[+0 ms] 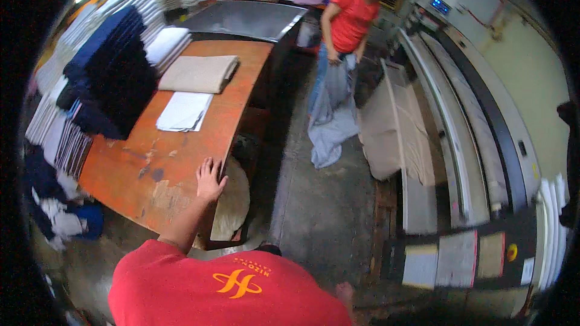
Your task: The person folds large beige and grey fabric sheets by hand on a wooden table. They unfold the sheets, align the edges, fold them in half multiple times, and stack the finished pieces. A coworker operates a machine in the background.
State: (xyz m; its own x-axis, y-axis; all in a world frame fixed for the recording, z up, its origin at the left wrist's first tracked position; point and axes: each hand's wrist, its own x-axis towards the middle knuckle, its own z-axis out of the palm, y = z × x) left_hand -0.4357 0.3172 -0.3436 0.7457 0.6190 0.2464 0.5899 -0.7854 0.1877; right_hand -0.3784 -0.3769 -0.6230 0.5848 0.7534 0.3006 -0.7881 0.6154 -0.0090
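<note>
The left hand [210,182] lies flat on the wooden table [115,172], at its right edge near the close end, with fingers a bit apart and nothing held. The right hand [344,293] is low by the body and blurry, so I can't tell if it is open or holds something. The nearest cloth is a folded white cloth [184,111], near the middle of the table, past the left hand and not touched. Behind it, toward the far edge, is a folded tan cloth [196,74]. The work looks partly done to me: these two are folded, a tall dark blue pile [112,72] stands along the left edge, and a white stack [166,48] sits by the far left corner. Some seems left, because a co-worker [353,24] holds a loose grey cloth [332,127], and a loose tan cloth [386,133] droops by the long machine [522,157]. A big metal tub [235,21] is just past the far edge of the table. Papers [457,259] are at the near end of the machine. The co-worker and the grey cloth are in the way between the table and the machine. The grey cloth hangs low, and I can't tell if it touches the floor [302,217].
</note>
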